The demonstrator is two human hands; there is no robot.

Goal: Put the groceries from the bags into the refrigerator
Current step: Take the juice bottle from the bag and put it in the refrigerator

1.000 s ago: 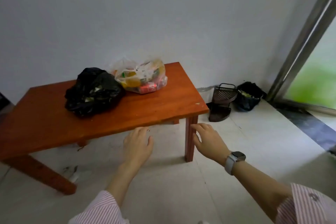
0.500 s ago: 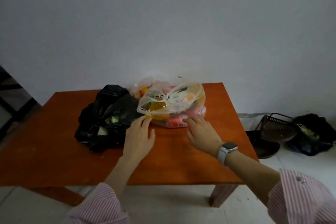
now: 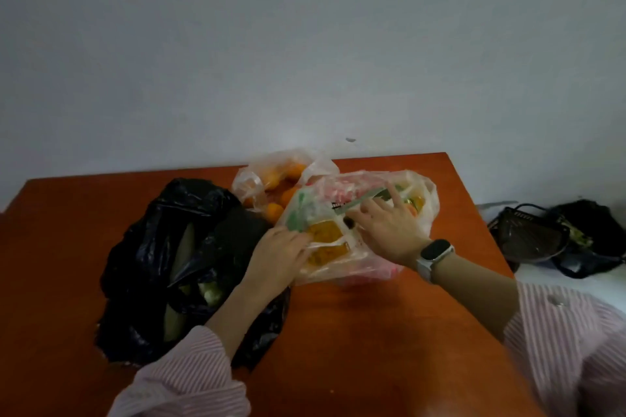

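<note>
Opening clear bag (image 3: 359, 213) at twelve o'clock: left hand (image 3: 276, 256) pinching plastic, right hand (image 3: 386, 230) spread on top; next, probably lifting groceries out.

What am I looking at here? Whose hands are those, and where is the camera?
There is no machine here, just a person. The camera sits on the person's head and looks forward and down, so you see their own two arms in striped sleeves. In front is an orange-brown wooden table. On it lie a black bag, a clear bag with oranges and a clear grocery bag full of colourful packets. The left hand and the right hand, which wears a watch, are both on the clear grocery bag, seemingly pulling it open. Nothing is lifted out yet. No refrigerator is in view.
</note>
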